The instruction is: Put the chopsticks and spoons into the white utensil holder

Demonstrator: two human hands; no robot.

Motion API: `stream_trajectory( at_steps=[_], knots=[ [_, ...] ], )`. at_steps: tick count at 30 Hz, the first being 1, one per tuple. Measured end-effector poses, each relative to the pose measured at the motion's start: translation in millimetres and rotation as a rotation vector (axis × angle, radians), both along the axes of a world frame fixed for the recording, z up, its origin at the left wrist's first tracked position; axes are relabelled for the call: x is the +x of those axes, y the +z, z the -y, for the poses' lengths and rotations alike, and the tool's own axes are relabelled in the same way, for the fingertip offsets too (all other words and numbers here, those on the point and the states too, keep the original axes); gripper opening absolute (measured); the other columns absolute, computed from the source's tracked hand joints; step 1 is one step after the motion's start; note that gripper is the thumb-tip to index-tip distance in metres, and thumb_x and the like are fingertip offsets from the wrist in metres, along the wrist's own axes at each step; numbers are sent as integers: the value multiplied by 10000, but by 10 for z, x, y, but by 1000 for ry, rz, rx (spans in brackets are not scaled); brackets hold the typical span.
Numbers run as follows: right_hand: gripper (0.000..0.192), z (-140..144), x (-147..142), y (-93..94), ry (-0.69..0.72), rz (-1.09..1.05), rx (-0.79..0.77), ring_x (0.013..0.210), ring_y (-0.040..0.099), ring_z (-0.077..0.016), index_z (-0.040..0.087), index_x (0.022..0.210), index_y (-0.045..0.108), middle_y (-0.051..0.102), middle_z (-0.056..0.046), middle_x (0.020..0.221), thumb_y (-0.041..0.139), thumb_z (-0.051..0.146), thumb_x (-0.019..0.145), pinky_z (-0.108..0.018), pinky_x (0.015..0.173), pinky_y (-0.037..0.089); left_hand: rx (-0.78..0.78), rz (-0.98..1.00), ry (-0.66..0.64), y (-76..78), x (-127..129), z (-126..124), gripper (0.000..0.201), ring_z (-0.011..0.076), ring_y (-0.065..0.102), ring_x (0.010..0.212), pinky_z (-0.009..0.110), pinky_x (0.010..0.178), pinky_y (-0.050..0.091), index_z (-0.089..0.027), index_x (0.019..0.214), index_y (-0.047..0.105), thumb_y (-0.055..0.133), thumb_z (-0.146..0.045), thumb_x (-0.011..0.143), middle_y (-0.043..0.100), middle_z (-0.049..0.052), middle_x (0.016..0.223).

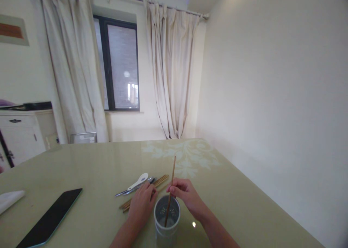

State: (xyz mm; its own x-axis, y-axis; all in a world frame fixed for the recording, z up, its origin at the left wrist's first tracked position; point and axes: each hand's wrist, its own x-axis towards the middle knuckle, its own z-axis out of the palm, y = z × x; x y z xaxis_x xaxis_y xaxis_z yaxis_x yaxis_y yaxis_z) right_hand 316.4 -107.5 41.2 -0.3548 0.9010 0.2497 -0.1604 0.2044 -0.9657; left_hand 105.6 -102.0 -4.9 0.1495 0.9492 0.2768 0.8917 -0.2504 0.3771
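Green table (239,211); right fingers (175,192) pinch chopstick (173,173), tip inside cup (166,238).

Lower parts of cup (166,237) and black slab (53,217) out of frame

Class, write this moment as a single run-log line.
right hand: pinching one chopstick, lower end inside holder | left hand: over loose chopsticks | table: white spoon beside loose chopsticks

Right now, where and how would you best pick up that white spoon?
I'd probably take the white spoon by its narrow handle, from above and the left: that end points left, away from the left hand covering part of the chopsticks.
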Motion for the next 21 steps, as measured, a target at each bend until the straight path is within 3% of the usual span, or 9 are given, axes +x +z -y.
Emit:
stream_trajectory(
  at_steps=[6,12,16,21],
  knots=[
    [371,6,-33,-35,68,-23,-21,783,603,-192,207,700,774,703,-11,789,915,540,780,-308,765,452,25,-4,4,8,46,12,244,263,692,1048,383,933,518,-216,906,661,439,-208,1008,733,105,1049],
    [339,10,-45,-107,80,-63,-106,736,589,-177,210,778,795,687,8,753,952,508,743,-303,750,435,3,-11,26,35,88,0,302,233,737,976,325,843,523,-229,1012,626,328,-232,1064,751,86,1022],
    [355,12,-44,-138,35,-121,-165,772,604,-186,210,809,806,696,1,784,970,513,721,-307,780,450,-77,16,72,80,110,20,327,198,776,1009,265,774,517,-256,1188,587,269,-283,1114,764,68,1156],
    [375,-12,-42,-178,43,-128,-195,746,603,-178,183,781,829,703,-23,762,903,550,802,-290,732,443,-56,11,52,16,131,19,343,190,761,1112,265,841,534,-253,1297,567,284,-227,1104,718,89,1325]
  ],
)
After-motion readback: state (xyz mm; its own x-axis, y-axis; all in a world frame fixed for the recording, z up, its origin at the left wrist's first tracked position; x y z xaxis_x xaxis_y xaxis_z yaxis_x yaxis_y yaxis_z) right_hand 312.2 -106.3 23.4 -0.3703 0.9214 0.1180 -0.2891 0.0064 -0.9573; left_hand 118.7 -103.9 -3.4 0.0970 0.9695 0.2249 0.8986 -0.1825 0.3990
